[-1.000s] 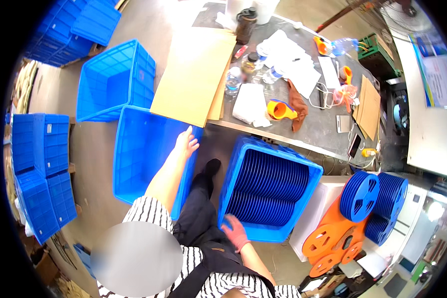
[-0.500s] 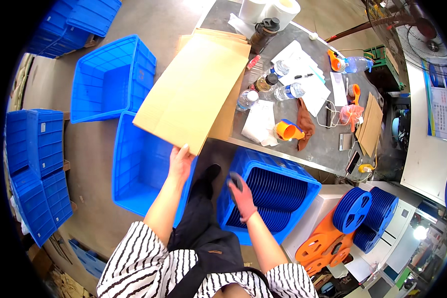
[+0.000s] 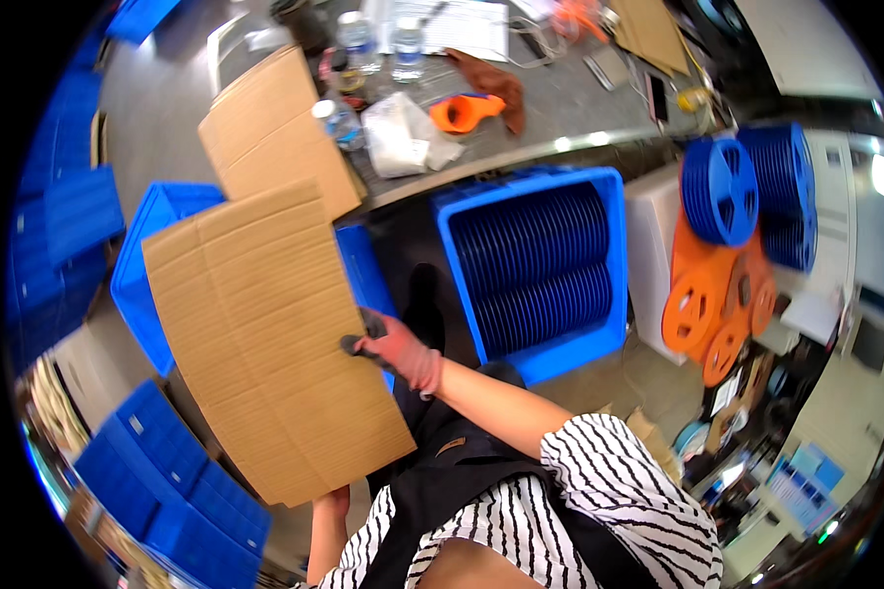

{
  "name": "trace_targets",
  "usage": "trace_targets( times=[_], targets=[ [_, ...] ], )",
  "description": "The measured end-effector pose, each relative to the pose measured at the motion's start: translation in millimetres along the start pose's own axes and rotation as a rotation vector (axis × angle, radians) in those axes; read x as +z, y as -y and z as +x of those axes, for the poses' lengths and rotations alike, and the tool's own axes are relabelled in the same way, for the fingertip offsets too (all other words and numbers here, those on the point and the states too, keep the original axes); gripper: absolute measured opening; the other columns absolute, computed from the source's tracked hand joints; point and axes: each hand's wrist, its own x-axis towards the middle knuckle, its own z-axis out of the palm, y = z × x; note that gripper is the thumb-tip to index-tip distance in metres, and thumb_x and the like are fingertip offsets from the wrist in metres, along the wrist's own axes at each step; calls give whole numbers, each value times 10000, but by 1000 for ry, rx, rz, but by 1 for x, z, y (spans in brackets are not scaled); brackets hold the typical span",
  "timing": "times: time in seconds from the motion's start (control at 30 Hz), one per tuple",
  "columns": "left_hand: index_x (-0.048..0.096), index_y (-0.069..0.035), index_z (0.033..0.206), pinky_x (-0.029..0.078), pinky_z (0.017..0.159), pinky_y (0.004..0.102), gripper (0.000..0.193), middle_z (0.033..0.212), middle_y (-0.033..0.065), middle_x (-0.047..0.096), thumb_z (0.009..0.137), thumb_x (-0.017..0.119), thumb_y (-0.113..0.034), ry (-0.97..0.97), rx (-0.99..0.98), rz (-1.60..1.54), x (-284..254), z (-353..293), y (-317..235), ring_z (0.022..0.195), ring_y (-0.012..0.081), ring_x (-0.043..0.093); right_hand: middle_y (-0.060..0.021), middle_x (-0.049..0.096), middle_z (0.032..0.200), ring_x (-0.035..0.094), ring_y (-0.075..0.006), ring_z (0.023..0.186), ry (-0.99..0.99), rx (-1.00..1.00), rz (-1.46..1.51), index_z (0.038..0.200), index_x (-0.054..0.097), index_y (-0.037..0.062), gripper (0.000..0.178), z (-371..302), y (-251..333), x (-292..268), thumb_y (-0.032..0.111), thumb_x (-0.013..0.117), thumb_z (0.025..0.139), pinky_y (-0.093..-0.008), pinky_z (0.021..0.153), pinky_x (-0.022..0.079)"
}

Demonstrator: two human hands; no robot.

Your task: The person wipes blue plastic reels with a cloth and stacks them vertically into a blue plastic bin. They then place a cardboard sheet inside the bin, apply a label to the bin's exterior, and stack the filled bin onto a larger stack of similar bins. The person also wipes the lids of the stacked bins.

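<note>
While we are holding the large cardboard sheet (image 3: 275,344) near nine o'clock in the view, our gloved right hand (image 3: 393,351) is clamping its right edge, dark-tipped thumb lying across the near face. Our left hand (image 3: 332,503) is showing at seven o'clock, below the lower edge; the sheet is hiding its fingers, so we cannot tell their closure. Near ten-thirty, another cardboard piece (image 3: 280,128) is lying at the table (image 3: 560,103); at three o'clock, a blue crate (image 3: 614,226) is holding dark blue reels (image 3: 535,285). For good handling, we are favouring support at both edges and light, crease-free pressure.
</note>
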Motion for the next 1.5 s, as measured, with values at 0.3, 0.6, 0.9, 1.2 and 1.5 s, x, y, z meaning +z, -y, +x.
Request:
trace_targets(
  times=[0.3, 0.6, 0.9, 1.2, 1.5],
  targets=[
    [478, -19, 1318, 451, 988, 404, 554, 1301, 148, 542, 894, 655, -327, 401, -415, -373, 110, 78, -34, 1183, 276, 541, -81, 619, 1221, 600, -154, 1056, -428, -352, 434, 1330, 506, -11, 426, -232, -55, -161, 118, 616, 940, -294, 892, 497],
    [455, 11, 1375, 499, 955, 402, 570, 1280, 152, 591, 901, 649, -240, 526, -353, 624, 282, 110, -17, 1149, 277, 595, -111, 589, 1263, 597, -215, 1089, -971, -440, 500, 1305, 519, -6, 398, -350, -162, -230, 118, 583, 932, -344, 899, 505],
    [458, -40, 1368, 502, 864, 377, 434, 1032, 215, 675, 951, 509, -146, 595, 717, 1900, 448, 221, -31, 993, 309, 658, -138, 615, 1166, 642, -252, 984, -1823, -477, 585, 1296, 508, 34, 386, -374, -280, -295, 52, 546, 912, -361, 846, 544],
    [408, -191, 1421, 499, 780, 510, 483, 986, 267, 648, 953, 520, -155, 365, 962, 2020, 406, 398, 23, 887, 425, 634, -143, 649, 1013, 594, -207, 698, -2240, 125, -37, 1414, 412, 113, 533, -250, -237, -365, 52, 535, 898, -357, 675, 501],
    [484, -144, 1309, 521, 787, 493, 395, 1054, 182, 673, 934, 549, -249, 5, 955, 1873, 475, 425, 93, 945, 368, 656, -124, 576, 1283, 620, -287, 989, -1902, -155, 770, 1439, 379, 117, 515, -224, -202, -399, 148, 479, 934, -440, 786, 523]
  ],
)
